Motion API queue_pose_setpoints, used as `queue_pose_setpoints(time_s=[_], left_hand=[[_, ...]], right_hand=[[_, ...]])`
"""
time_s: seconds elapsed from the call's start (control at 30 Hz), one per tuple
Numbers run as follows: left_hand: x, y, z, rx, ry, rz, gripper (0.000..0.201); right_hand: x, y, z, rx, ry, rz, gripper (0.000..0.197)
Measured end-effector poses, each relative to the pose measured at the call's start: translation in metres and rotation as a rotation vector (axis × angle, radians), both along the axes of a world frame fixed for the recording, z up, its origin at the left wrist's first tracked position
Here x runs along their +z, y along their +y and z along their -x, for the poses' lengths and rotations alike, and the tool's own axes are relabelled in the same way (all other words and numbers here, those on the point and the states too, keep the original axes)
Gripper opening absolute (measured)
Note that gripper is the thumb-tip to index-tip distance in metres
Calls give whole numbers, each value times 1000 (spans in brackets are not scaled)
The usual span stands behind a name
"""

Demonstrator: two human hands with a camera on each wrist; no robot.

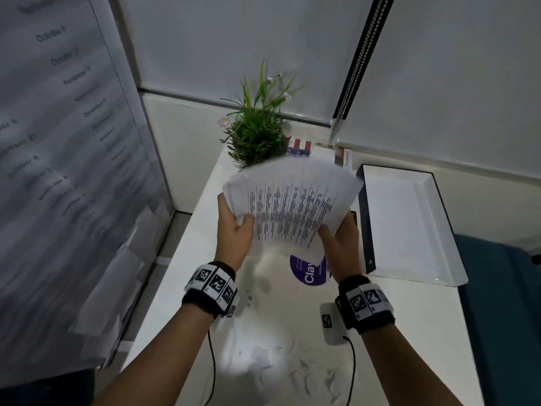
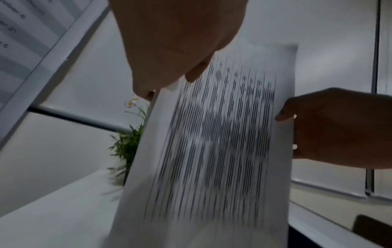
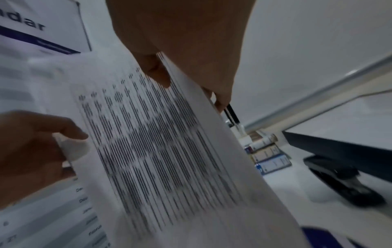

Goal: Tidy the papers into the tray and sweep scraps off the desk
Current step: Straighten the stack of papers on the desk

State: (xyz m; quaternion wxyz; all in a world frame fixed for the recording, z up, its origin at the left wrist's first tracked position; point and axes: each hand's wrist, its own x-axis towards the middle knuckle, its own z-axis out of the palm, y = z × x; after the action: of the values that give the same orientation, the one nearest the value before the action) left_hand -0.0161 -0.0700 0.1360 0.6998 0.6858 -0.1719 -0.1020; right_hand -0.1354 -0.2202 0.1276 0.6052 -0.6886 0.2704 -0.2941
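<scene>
A stack of printed papers point(image 1: 292, 206) is held up above the white desk point(image 1: 281, 326), blurred by motion. My left hand point(image 1: 234, 227) grips its left edge, thumb on the printed face. My right hand point(image 1: 339, 238) grips the right edge the same way. In the left wrist view the papers point(image 2: 216, 147) stand nearly upright between my left hand point(image 2: 169, 80) and my right hand point(image 2: 297, 130). The right wrist view shows the papers point(image 3: 161, 151) pinched by my right hand point(image 3: 186, 83). A white tray point(image 1: 409, 230) with a dark rim lies to the right. Small paper scraps point(image 1: 292, 367) litter the near desk.
A potted green plant point(image 1: 257, 133) stands behind the papers, with books point(image 1: 298, 148) beside it. A round purple sticker point(image 1: 310, 273) lies under the papers. A black stapler point(image 3: 343, 181) sits by the tray. A calendar board point(image 1: 58, 142) leans at the left.
</scene>
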Motion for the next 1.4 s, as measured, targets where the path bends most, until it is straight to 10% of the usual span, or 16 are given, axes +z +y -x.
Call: queue_pose_setpoints(time_s=[0.17,0.4,0.73,1.4], left_hand=[[-12,-4,0,4,15,-63,30],[24,-5,-9,25,-76,26,32],[-23,-6,-4,-17,-80,-120,39],[-16,2,3,-43,-131,-117,30]], right_hand=[[-13,6,-4,-55,142,58,25],[30,-7,-14,-94,-22,114,8],[-29,1,-1,-51,154,-51,20],[-15,6,-2,-109,130,48,17]])
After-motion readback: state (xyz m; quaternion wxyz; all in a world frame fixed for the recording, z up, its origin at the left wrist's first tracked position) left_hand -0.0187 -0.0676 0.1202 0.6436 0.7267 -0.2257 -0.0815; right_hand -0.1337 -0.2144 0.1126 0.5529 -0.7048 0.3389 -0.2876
